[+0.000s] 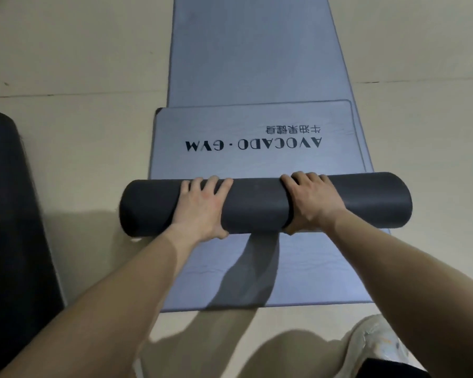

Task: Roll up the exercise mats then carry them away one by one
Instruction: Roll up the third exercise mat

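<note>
We are looking down at a pale beige floor (79,50) with thin seams crossing it, and blue-grey exercise mats are lying flat on it, running from 6 o'clock up to 12 o'clock. At the centre the rolled mat (257,205), dark grey on its outside, is lying crosswise on them. Its unrolled tail (251,159), printed AVOCADO · GYM upside down to us, is stretching toward 12 o'clock. The left grip (202,205) and the right grip (311,203) are both clamping on this roll, fingers curling over its top and thumbs tucking under its near side. A lower mat (298,268) is showing at 6 o'clock beneath the roll, and a far strip (243,50) is running off the top edge; we are unable to tell whether these two are one mat. At 9 o'clock a second dark roll (8,200) is being cut off by the frame. At 5 o'clock a pale shoe (377,342) is showing blurred, with something dark beside it that we cannot make out. We are counting two dark rolls, two grips, one shoe and at least two flat layers.
</note>
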`<state>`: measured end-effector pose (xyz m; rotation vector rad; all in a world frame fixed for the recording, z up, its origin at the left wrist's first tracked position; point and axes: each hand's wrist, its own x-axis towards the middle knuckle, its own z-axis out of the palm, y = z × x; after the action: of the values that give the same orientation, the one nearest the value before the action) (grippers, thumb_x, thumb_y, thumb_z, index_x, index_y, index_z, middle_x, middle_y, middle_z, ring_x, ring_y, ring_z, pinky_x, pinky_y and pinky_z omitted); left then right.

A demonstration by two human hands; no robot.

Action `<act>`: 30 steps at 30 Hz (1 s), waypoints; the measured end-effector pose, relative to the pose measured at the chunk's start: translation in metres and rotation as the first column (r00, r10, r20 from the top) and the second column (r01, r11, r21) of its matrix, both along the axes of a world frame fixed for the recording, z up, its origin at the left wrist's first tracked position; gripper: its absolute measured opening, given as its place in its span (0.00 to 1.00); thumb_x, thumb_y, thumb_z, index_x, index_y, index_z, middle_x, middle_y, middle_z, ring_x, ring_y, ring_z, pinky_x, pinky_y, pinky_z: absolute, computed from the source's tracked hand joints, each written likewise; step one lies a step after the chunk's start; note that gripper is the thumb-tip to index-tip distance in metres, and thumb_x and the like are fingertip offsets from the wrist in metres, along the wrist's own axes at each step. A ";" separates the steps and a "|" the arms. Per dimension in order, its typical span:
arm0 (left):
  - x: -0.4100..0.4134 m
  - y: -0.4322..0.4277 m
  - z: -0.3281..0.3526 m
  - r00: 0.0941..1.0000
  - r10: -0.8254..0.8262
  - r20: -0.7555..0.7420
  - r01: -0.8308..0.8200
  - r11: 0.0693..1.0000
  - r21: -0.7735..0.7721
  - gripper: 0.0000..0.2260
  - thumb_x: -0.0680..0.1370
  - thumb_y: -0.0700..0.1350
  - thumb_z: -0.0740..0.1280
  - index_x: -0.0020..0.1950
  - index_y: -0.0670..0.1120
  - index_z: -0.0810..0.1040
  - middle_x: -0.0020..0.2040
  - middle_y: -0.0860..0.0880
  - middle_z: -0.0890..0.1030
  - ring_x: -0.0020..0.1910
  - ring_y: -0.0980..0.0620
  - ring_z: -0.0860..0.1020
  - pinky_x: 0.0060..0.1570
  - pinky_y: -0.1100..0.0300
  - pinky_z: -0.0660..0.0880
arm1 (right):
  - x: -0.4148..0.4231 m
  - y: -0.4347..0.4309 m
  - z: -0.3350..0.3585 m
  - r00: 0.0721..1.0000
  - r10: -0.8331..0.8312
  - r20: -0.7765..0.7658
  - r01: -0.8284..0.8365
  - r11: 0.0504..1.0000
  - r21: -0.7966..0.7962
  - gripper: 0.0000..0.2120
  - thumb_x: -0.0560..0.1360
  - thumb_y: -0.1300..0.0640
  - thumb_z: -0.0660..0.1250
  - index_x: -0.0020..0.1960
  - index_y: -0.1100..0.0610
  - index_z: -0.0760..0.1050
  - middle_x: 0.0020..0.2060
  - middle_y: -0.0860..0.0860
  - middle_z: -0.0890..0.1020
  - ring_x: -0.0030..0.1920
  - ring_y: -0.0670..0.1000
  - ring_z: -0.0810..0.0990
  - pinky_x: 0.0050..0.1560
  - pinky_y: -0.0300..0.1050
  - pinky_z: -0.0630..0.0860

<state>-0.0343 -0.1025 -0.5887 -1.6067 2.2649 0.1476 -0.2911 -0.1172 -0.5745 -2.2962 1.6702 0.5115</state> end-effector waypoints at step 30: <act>0.005 -0.020 0.009 0.969 0.177 -0.174 -0.151 0.977 0.153 0.61 0.62 0.79 0.66 0.83 0.52 0.42 0.84 0.50 0.47 0.82 0.42 0.45 0.78 0.38 0.45 | -0.046 0.000 -0.003 0.995 0.016 -0.097 -0.024 0.997 -0.079 0.68 0.52 0.28 0.78 0.82 0.46 0.47 0.76 0.55 0.65 0.75 0.61 0.64 0.73 0.65 0.62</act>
<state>-0.0294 -0.1225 -0.5800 -1.7692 2.1962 0.5078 -0.3376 -0.1176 -0.5773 -2.3828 1.7440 0.5783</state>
